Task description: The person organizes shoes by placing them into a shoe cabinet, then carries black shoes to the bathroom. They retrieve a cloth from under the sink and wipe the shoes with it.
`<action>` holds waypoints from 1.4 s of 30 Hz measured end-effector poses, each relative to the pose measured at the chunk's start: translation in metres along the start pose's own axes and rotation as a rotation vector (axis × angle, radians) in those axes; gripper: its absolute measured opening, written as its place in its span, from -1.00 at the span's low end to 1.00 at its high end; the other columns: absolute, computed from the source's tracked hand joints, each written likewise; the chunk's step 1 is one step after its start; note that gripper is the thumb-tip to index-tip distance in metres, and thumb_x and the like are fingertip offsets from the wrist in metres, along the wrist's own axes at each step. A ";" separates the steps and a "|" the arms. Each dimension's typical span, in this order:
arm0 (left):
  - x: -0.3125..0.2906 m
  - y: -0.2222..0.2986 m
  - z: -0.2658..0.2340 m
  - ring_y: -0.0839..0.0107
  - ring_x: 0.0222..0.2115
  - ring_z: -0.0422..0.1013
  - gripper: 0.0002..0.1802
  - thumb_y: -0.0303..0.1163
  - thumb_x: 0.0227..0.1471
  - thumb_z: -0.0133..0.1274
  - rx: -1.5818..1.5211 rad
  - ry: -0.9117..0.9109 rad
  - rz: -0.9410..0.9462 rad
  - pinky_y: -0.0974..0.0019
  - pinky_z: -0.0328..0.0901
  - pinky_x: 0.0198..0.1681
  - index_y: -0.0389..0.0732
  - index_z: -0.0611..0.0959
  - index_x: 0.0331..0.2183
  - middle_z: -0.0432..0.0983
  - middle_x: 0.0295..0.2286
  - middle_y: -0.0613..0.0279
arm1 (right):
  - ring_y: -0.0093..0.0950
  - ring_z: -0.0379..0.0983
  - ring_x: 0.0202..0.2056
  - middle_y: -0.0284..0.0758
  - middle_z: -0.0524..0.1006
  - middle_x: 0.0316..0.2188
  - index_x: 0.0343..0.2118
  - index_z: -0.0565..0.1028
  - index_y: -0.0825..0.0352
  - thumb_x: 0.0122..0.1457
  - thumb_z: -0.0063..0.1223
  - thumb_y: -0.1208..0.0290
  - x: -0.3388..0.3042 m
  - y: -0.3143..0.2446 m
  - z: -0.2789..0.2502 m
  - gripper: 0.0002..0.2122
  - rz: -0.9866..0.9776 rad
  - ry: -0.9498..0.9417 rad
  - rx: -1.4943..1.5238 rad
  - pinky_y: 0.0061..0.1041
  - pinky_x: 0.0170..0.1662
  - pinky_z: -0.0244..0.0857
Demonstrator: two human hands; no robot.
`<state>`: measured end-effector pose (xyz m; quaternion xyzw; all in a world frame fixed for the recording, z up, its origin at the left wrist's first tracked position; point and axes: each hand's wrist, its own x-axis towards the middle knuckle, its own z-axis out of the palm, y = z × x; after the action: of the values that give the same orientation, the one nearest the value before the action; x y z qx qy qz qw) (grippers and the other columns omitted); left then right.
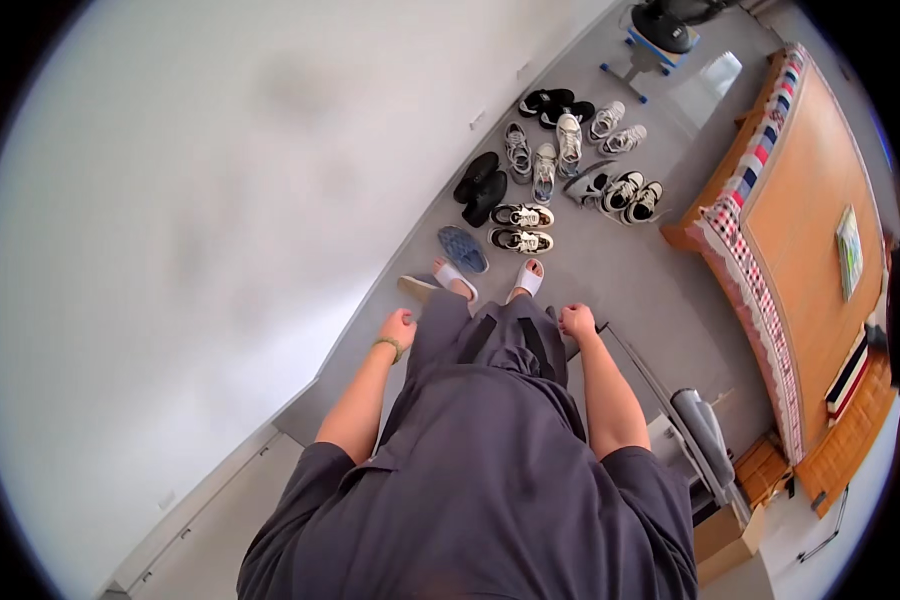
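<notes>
I stand in white slippers [530, 277] beside several pairs of shoes on the floor. My left hand [398, 327] hangs by my left thigh, its fingers curled closed with nothing visible in them; a green bracelet [392, 347] circles that wrist. At my right thigh, my right hand [576, 320] is also closed, and whether it holds anything is hidden. A dark edge shows right beside it. Nearest ahead of my feet lie blue slippers [463, 249] and black-and-cream sneakers [521, 241]. Beyond them are black shoes [486, 198] and white sneakers [569, 143].
A white wall [220, 200] runs along my left. To the right stands a wooden bed [800, 230] with a checkered edge and a booklet [849, 253] on it. A metal rail [638, 365], a grey roll [703, 437] and a cardboard box [727, 540] are near my right elbow.
</notes>
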<state>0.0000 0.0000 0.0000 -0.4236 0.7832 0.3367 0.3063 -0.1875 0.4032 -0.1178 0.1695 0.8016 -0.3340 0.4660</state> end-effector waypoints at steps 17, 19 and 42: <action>0.086 0.052 -0.060 -0.02 0.17 0.20 -0.50 -0.03 0.12 0.02 0.746 -0.378 0.480 0.02 0.15 0.26 0.05 0.59 0.07 0.32 0.13 0.07 | -0.23 0.63 -0.27 -0.10 0.66 -0.33 -0.24 0.59 0.38 0.10 0.05 0.25 -0.070 0.010 0.127 -0.70 0.160 0.481 0.101 -0.28 -0.14 0.48; 0.101 0.042 -0.075 -0.06 0.20 0.16 -0.46 0.01 0.13 0.01 0.782 -0.492 0.482 0.02 0.09 0.30 0.05 0.55 0.10 0.30 0.15 0.06 | -0.14 0.57 -0.10 -0.05 0.64 -0.22 -0.23 0.60 0.37 0.08 0.05 0.23 -0.096 -0.029 0.172 -0.68 0.230 0.368 0.116 -0.23 0.04 0.39; 0.078 0.061 -0.006 -0.11 0.19 0.15 -0.31 0.04 0.04 0.09 0.927 -0.470 0.265 0.01 0.16 0.25 0.07 0.44 0.19 0.21 0.17 -0.02 | -0.31 0.63 -0.33 -0.13 0.66 -0.40 -0.24 0.60 0.42 0.06 0.06 0.30 -0.074 0.028 0.195 -0.70 0.138 0.233 0.253 -0.37 -0.16 0.46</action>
<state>-0.0896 -0.0155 -0.0401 -0.0546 0.8066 0.0770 0.5835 -0.0096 0.2907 -0.1313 0.3190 0.7883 -0.3775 0.3665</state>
